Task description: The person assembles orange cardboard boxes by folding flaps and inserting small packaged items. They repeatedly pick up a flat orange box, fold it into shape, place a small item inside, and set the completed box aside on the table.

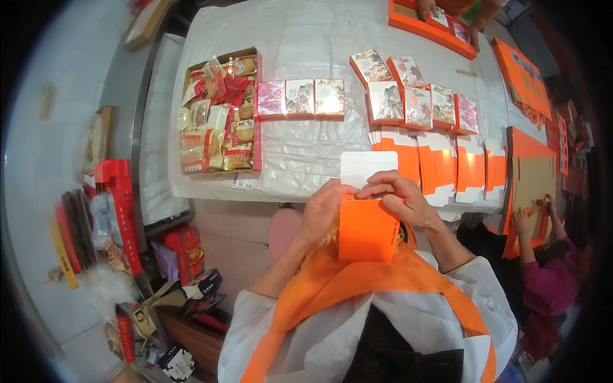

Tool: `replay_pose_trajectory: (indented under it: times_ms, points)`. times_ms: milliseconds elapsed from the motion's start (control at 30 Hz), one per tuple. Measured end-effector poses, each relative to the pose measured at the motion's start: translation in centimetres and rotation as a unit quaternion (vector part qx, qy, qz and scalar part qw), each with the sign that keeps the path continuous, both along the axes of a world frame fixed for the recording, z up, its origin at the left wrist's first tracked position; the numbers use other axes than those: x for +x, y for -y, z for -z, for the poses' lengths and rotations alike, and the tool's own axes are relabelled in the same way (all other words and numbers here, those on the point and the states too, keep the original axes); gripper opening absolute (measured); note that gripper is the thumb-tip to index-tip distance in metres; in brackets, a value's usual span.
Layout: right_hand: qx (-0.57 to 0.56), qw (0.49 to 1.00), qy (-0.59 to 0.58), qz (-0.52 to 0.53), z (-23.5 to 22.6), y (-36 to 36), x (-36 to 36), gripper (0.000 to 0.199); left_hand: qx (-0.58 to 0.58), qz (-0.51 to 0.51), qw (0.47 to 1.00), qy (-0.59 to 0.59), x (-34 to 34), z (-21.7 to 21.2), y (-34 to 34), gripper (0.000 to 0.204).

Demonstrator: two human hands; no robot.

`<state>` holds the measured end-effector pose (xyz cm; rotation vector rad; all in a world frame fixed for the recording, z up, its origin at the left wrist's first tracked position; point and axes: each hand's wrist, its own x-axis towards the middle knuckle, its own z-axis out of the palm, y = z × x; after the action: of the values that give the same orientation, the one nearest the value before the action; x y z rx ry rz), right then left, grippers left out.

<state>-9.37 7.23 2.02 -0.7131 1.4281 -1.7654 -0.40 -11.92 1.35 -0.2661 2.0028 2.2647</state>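
Close to my chest I hold an orange folding carton (pixel 367 230) with a white flap (pixel 368 167) standing out on its far side. My left hand (pixel 324 207) grips its left edge near the fold, fingers closed. From the right, my right hand (pixel 403 199) pinches the same fold, fingers bent over the top. Just beyond, flat orange and white cartons (pixel 440 167) lie in overlapping stacks at the table's near edge. Past them stand several small closed boxes (pixel 418 107) with printed landscape lids. Three more such boxes (pixel 300 99) sit in a row further left.
A cardboard tray (pixel 258 147) of wrapped pastries stands at the table's left. At the far side another person's hands (pixel 472 35) work at an orange box (pixel 428 37). To the right, a person in purple (pixel 550 277) handles a large orange box (pixel 533 175). Packaging (pixel 185 255) clutters the lower left.
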Motion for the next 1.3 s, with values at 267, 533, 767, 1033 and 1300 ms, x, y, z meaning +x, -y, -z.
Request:
replay_pose_trajectory:
  times_ms: [267,533,767,1033,1300]
  points:
    - [0.060,0.951,-0.099,0.287,2.3,0.3,3.9,0.009,-0.087,-0.020,0.995,-0.036,0.5,-0.6,-0.3,0.018]
    - [-0.048,0.949,0.110,0.292,1.6,0.6,4.6,0.010,0.043,-0.151,0.980,-0.120,1.0,-0.8,-2.4,0.018]
    - [0.011,0.973,0.044,0.228,0.1,0.1,4.2,0.016,-0.116,-0.049,0.988,-0.087,0.8,-1.6,-1.2,0.019]
    - [-0.014,0.975,0.036,0.218,-0.8,0.3,3.6,0.016,-0.039,-0.057,0.998,0.002,0.5,-2.5,-1.4,0.018]
    - [0.049,0.974,0.009,0.220,-0.4,0.1,3.8,0.018,-0.107,-0.029,0.994,-0.022,0.4,-2.2,-1.3,0.018]
